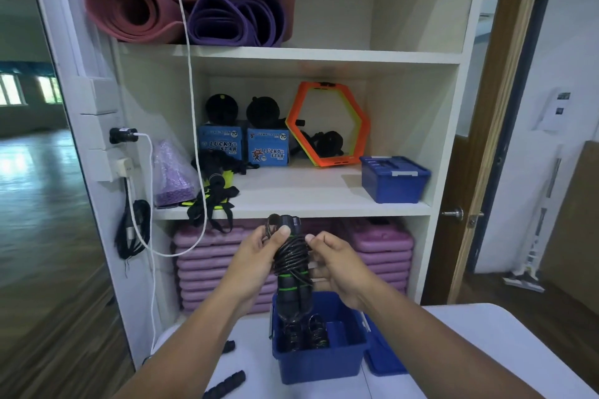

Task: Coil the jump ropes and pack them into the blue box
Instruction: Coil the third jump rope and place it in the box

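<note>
A black jump rope (291,259) with green-ringed handles is held upright, its cord wound round the two handles. My left hand (259,256) grips the bundle from the left, thumb on the top. My right hand (337,264) pinches the wound cord from the right. Directly below stands the open blue box (321,363) on the white table, with coiled black ropes (304,334) lying in its left part. The box's blue lid (384,356) lies to its right. More black rope handles (227,384) lie on the table to the left of the box.
A white shelf unit stands behind the table. A second, closed blue box (393,179) sits on its middle shelf, beside orange hexagon rings (327,125) and black straps (214,191). Pink step boards (210,259) fill the bottom shelf. A white cable (191,107) hangs down the left.
</note>
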